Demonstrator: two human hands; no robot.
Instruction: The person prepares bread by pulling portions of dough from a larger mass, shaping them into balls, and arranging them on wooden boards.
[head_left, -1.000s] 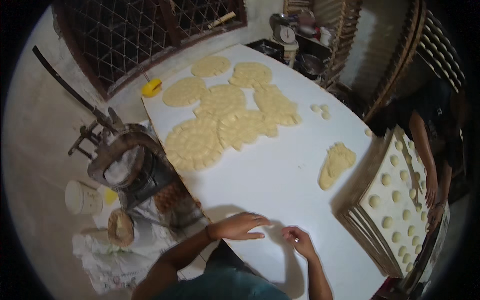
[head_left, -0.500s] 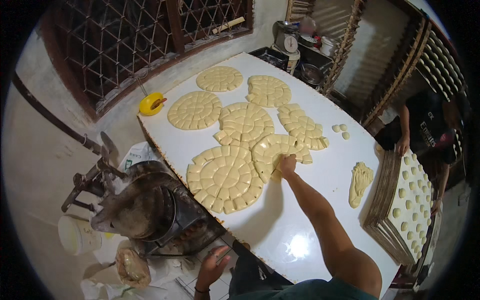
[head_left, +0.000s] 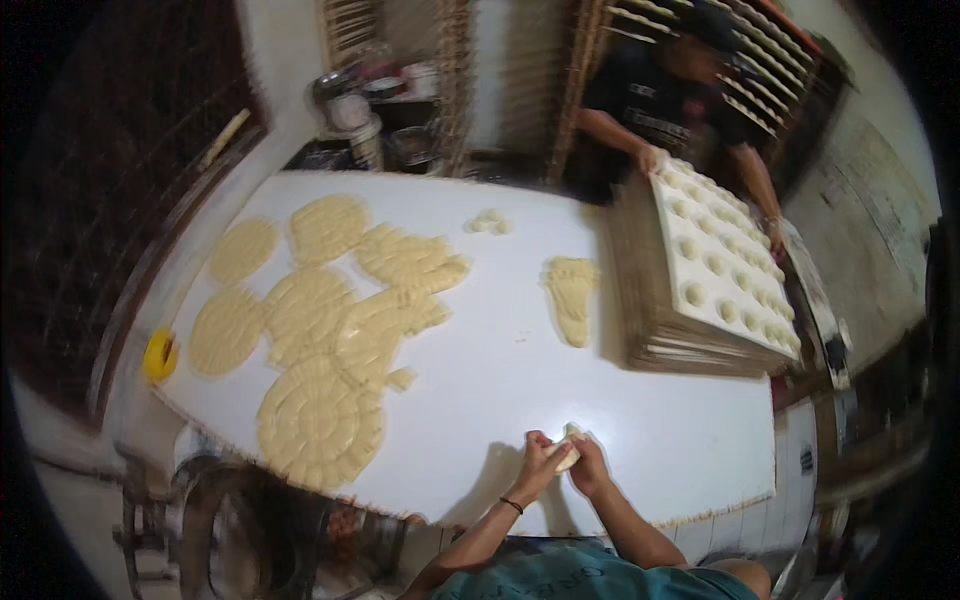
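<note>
Now the left hand (head_left: 537, 465) and right hand (head_left: 591, 467), well apart half a second ago, pinch one pale dough piece (head_left: 568, 461) at lower centre. Handwork has evidently passed from the scored dough discs (head_left: 318, 425), left of frame, to this piece

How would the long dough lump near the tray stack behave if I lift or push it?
The dough lump would probably sag, as its uneven outline suggests softness. It seems unlikely to roll, since it lies flattish on the white table.
</note>
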